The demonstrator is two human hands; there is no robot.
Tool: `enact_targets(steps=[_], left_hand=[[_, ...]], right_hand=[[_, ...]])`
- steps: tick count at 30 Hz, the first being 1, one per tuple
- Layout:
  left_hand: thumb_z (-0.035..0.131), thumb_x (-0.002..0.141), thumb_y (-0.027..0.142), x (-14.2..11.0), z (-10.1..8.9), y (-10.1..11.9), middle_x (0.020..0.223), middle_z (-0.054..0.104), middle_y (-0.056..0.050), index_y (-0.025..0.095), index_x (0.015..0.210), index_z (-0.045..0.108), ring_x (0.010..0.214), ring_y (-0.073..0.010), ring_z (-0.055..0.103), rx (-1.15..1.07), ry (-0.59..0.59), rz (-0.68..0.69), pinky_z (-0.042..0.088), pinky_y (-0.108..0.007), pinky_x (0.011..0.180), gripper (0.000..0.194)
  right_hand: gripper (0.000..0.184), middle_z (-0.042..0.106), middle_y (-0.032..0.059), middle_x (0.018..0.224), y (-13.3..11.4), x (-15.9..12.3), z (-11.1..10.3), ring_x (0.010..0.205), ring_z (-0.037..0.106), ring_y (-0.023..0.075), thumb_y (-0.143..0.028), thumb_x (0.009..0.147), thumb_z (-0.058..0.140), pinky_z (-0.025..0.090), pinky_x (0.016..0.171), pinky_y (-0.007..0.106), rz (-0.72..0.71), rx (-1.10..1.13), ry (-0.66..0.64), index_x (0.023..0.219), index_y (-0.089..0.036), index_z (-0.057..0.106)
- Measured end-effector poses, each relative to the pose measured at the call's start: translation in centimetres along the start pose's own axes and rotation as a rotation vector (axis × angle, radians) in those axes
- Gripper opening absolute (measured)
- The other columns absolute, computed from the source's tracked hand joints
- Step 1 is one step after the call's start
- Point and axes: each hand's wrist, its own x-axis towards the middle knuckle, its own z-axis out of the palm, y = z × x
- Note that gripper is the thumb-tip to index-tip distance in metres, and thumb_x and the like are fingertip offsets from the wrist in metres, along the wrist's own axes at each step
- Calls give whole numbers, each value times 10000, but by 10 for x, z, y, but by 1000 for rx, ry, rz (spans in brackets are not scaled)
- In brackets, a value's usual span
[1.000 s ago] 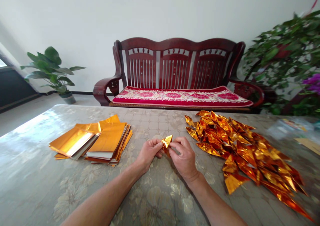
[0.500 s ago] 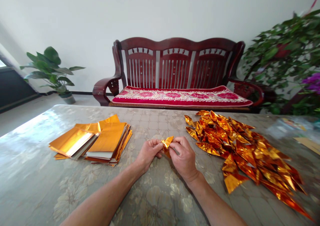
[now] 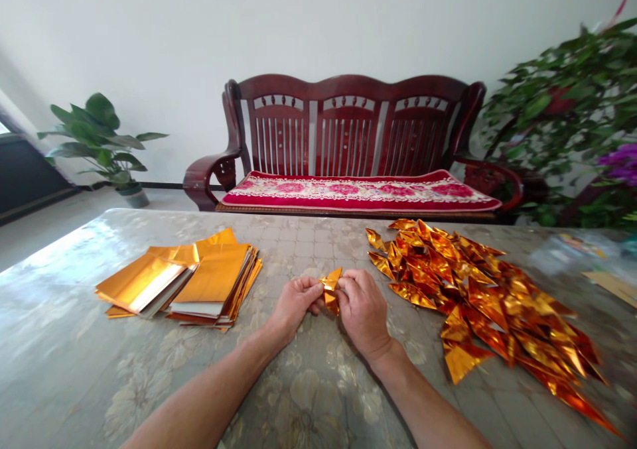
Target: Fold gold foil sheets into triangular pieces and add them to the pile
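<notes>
A small folded piece of gold foil paper (image 3: 331, 283) is pinched between my two hands above the table's middle. My left hand (image 3: 297, 301) grips its left side with thumb and fingers. On the other side, my right hand (image 3: 365, 310) has its fingers closed on the right edge of the foil, hiding part of it. To the left lie stacks of flat gold foil sheets (image 3: 212, 280), some showing white undersides. A heap of folded gold foil pieces (image 3: 478, 296) spreads over the table on the right.
The table (image 3: 164, 376) has a patterned, shiny cover. Clear plastic bags (image 3: 577, 250) and a tan flat piece (image 3: 612, 286) rest at its far right. Behind it stands a dark red wooden bench (image 3: 348, 127) with a floral cushion (image 3: 343, 190). Potted plants (image 3: 102, 140) flank it.
The right fingers have shifted slightly on the foil piece, and its upper flap now points up more steeply, with more of the lower part showing. The stacks and heap are unchanged.
</notes>
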Motion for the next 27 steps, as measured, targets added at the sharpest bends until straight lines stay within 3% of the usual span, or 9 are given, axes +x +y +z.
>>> enact_targets(steps=[5,20,27], left_hand=[[792,601,499,0,0,1,560,616,9,137,675,599,461,-57,508,18,24,-11,381,-153,456,418],[746,649,547,0,1,1,506,552,43,155,636,551,412,-40,450,17,24,9,339,-140,412,438],[778,684,387,3,-13,13,597,623,4,128,727,612,454,-51,525,-114,-106,-175,416,-132,424,311]], right_hand=[[81,609,57,934,-1,0,0,880,527,222,-132,886,563,413,777,333,-19,-78,-27,854,-204,585],[114,577,73,921,-10,0,-1,873,512,223,-163,914,493,416,754,332,13,-28,-16,848,-212,572],[223,589,69,1038,5,3,-9,1000,552,205,-151,944,424,443,907,372,11,231,120,1032,-220,616]])
